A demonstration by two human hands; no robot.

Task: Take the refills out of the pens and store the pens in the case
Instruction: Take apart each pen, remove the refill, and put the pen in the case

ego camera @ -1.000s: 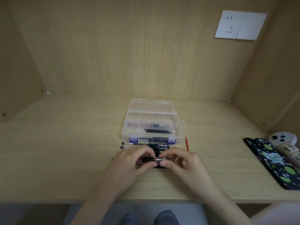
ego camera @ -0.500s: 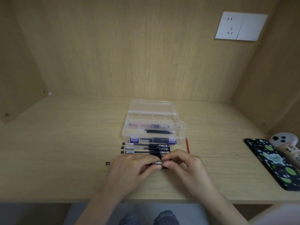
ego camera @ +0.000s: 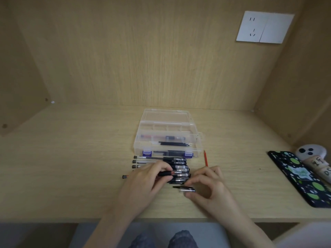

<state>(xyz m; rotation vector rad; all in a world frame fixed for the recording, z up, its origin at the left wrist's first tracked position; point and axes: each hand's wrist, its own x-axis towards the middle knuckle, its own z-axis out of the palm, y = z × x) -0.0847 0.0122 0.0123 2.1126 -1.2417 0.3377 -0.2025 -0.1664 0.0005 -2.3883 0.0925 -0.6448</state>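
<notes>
Pen [ego camera: 165, 173] is lying L-R w/ left hand [ego camera: 143, 181] gripping it; right hand [ego camera: 209, 187], pinching loose tip [ego camera: 187, 189], is sitting nearer its open end.

Bare counter [ego camera: 62, 167] left of the left hand [ego camera: 143, 185]: open passage. Just ahead of both hands, row of pens [ego camera: 177, 161], then open clear case [ego camera: 138, 140] behind it. Phone [ego camera: 300, 178] well right of the right hand [ego camera: 211, 188], bare gap between.

Wood desk [ego camera: 71, 158] alcove — white wall socket [ego camera: 265, 27]
</notes>
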